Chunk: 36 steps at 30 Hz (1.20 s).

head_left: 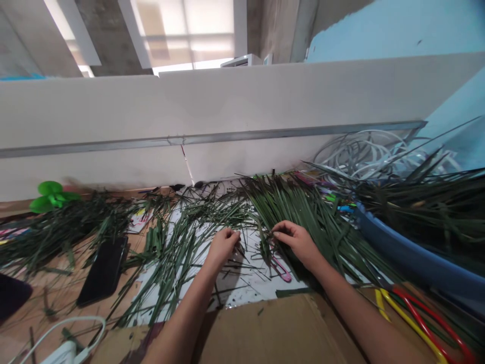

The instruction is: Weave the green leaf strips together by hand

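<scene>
Around the work: a blue plastic tub (413,258) at the right edge is full of long dark leaves, with a tangle of white cables (364,154) behind it. Red and yellow plastic tubes (420,318) lie at the lower right. A black phone (103,270) lies face down or dark side up on the left, a green plastic leaf-shaped toy (51,197) sits further back, and a white plug with its cord (64,351) is at the lower left corner. A cardboard box flap (265,328) sits in front of the person, under both forearms, partly blocking the near edge. A small pink clip (282,270) lies just below the right hand.

Surface: wooden table (64,263) with white paper (242,288) on it, covered in loose green leaf strips (303,217), thick in a pile ahead of the right hand and scattered to the left. Behind it is a low white partition (189,111) with a metal strip (212,136); a bright window (185,30) is beyond.

Hands: both are over the strips, close together. Left hand (223,247) has its fingers (233,234) curled nearly closed; cannot tell if a strip is held. Right hand (293,242) has its fingers (276,230) pinched on thin strips.
</scene>
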Each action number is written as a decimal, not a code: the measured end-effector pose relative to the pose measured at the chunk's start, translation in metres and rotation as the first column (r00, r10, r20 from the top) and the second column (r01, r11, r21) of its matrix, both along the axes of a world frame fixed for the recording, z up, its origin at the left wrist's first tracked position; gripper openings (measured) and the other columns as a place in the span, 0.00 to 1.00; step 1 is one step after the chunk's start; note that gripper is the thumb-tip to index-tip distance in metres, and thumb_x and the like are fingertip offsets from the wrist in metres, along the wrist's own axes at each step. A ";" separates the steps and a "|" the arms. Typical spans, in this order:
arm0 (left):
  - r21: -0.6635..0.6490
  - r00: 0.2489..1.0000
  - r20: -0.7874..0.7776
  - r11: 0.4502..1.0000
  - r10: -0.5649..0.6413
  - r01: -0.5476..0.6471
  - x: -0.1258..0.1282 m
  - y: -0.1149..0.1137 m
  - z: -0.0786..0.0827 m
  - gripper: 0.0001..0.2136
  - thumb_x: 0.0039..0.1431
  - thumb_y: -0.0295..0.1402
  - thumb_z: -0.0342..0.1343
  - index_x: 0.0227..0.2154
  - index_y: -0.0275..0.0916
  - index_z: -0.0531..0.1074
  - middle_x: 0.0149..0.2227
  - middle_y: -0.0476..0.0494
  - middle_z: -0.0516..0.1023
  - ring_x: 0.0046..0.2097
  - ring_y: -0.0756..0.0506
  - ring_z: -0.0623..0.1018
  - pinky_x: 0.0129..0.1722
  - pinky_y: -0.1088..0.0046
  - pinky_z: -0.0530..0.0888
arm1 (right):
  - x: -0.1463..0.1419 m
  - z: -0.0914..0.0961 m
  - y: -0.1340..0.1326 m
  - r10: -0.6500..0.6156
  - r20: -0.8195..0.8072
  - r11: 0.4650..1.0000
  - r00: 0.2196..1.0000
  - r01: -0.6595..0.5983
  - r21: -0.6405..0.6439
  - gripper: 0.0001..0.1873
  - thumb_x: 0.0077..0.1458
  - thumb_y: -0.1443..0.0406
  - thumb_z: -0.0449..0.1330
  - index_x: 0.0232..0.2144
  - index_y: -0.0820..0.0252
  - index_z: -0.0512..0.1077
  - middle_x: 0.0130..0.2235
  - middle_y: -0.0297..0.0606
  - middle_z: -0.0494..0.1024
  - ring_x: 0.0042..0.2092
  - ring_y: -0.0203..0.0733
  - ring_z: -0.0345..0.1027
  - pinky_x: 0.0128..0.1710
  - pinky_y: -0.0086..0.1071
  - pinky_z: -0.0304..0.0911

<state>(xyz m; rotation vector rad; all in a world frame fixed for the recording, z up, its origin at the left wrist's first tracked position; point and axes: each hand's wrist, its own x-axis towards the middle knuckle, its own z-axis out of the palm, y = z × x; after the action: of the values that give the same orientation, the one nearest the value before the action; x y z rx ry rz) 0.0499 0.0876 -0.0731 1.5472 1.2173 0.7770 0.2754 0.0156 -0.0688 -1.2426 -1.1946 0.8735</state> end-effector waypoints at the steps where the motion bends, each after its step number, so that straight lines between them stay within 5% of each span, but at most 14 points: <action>1: -0.032 0.999 0.005 0.999 -0.042 0.043 0.002 -0.003 0.001 0.13 0.53 0.43 0.56 0.23 0.38 0.71 0.21 0.49 0.72 0.22 0.50 0.67 0.24 0.74 0.60 | 0.000 0.001 0.000 -0.004 -0.034 1.000 0.999 0.004 -0.002 0.08 0.44 0.60 0.66 0.28 0.57 0.76 0.27 0.32 0.77 0.31 0.42 0.71 0.35 0.35 0.64; 7: -0.204 0.961 0.127 0.941 -0.248 0.270 0.011 -0.025 0.015 0.20 0.52 0.48 0.58 0.31 0.33 0.79 0.28 0.41 0.81 0.25 0.49 0.70 0.26 0.74 0.61 | -0.003 0.006 -0.004 -0.029 -0.208 1.000 0.978 0.027 -0.013 0.11 0.42 0.58 0.70 0.28 0.57 0.76 0.28 0.32 0.78 0.31 0.41 0.72 0.37 0.35 0.65; 16: -0.331 0.859 0.439 0.841 -0.263 0.427 0.025 -0.047 0.019 0.27 0.51 0.57 0.56 0.32 0.33 0.77 0.31 0.38 0.80 0.30 0.46 0.76 0.32 0.71 0.68 | -0.014 0.018 -0.016 0.060 -0.406 0.997 0.912 -0.076 -0.023 0.12 0.42 0.59 0.72 0.30 0.56 0.77 0.33 0.34 0.81 0.33 0.41 0.73 0.38 0.34 0.65; 23: -0.254 0.859 0.499 0.928 -0.116 0.272 0.029 -0.045 0.016 0.19 0.43 0.44 0.67 0.34 0.35 0.74 0.30 0.47 0.75 0.30 0.50 0.71 0.32 0.73 0.66 | -0.018 0.020 -0.021 0.202 -0.327 0.977 0.923 -0.213 0.000 0.08 0.47 0.61 0.70 0.30 0.58 0.79 0.31 0.35 0.79 0.33 0.39 0.69 0.37 0.33 0.64; 29: -0.107 0.861 0.490 0.971 -0.138 0.216 0.037 -0.044 0.013 0.12 0.44 0.36 0.66 0.31 0.35 0.75 0.28 0.48 0.75 0.31 0.49 0.71 0.35 0.72 0.65 | -0.019 0.017 -0.019 0.093 -0.303 0.992 0.948 -0.114 -0.051 0.13 0.46 0.57 0.70 0.31 0.58 0.78 0.27 0.31 0.74 0.24 0.32 0.59 0.24 0.27 0.54; 36: 0.026 0.915 0.347 0.978 -0.204 0.208 0.041 -0.051 0.019 0.07 0.47 0.30 0.62 0.31 0.37 0.75 0.30 0.45 0.78 0.35 0.45 0.75 0.38 0.70 0.68 | -0.021 0.016 -0.015 0.032 -0.243 0.998 0.970 -0.043 -0.042 0.16 0.45 0.53 0.71 0.32 0.58 0.78 0.27 0.31 0.73 0.25 0.34 0.57 0.23 0.28 0.52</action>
<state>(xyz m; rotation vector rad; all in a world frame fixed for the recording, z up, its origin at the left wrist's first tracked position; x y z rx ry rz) 0.0908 0.0364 -0.0541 1.4268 0.7834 0.8587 0.2549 0.0008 -0.0528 -1.1173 -1.0095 1.0542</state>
